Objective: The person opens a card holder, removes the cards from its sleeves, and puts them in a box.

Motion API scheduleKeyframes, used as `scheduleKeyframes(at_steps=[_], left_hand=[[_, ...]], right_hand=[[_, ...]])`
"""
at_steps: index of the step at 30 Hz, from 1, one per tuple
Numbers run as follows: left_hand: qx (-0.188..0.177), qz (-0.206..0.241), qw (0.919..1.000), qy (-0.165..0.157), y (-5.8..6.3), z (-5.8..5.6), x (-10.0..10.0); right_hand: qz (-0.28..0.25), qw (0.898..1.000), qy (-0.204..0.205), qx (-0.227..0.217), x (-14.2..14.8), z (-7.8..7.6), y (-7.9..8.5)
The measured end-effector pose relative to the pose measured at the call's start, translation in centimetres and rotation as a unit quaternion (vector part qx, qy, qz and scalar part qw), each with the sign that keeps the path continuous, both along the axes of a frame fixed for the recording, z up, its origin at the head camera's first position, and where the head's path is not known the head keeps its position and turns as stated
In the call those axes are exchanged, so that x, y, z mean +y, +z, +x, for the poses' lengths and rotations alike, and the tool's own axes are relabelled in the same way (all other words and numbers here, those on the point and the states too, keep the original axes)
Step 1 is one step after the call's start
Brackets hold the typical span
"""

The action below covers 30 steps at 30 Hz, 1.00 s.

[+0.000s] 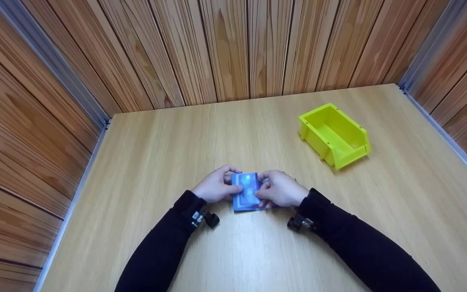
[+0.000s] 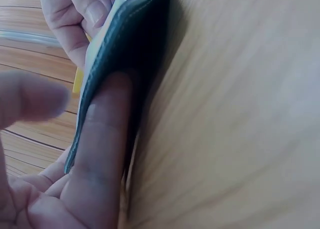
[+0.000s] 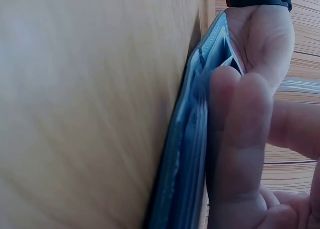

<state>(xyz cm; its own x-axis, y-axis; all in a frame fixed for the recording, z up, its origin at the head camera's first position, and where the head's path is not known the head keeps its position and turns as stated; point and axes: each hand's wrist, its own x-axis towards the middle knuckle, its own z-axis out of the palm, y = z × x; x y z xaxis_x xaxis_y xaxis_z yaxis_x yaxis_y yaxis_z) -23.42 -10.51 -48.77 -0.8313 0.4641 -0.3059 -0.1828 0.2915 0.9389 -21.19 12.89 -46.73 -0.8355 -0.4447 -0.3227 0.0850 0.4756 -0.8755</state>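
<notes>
A small blue card holder [image 1: 246,188] with clear, shiny sleeves lies open between both hands, low over the table. My left hand [image 1: 215,185] holds its left side, thumb on the top face; in the left wrist view one finger reaches underneath the stitched dark cover [image 2: 107,51]. On the other side, my right hand [image 1: 283,189] pinches the edge of a sleeve between thumb and fingers. Several thin leaves [image 3: 192,159] appear stacked edge-on beside those fingers in the right wrist view. Part of the holder's right half is hidden beneath the right hand.
A yellow open-front bin [image 1: 316,142] stands on the table beyond the right hand, angled toward the right front. The pale wooden table [image 1: 168,146] is bounded by wood-plank walls [image 1: 233,48] at the back and both sides, with metal strips at the corners.
</notes>
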Motion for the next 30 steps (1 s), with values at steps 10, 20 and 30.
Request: scheduleKeyframes(at_steps=[10, 20, 30], left_hand=[[-0.012, -0.005, 0.9999, 0.0, 0.0, 0.0, 0.2], [-0.015, -0.002, 0.9998, 0.009, 0.0, -0.1, 0.1], [-0.009, -0.023, 0.9994, 0.024, 0.2, -0.1, -0.1]], right_hand=[[-0.013, 1.0, -0.008, -0.015, 0.3, 0.0, 0.0], [-0.01, 0.999, -0.021, -0.026, 0.9, -0.2, 0.5], [0.023, 0.999, -0.025, 0.027, 2.1, -0.7, 1.2]])
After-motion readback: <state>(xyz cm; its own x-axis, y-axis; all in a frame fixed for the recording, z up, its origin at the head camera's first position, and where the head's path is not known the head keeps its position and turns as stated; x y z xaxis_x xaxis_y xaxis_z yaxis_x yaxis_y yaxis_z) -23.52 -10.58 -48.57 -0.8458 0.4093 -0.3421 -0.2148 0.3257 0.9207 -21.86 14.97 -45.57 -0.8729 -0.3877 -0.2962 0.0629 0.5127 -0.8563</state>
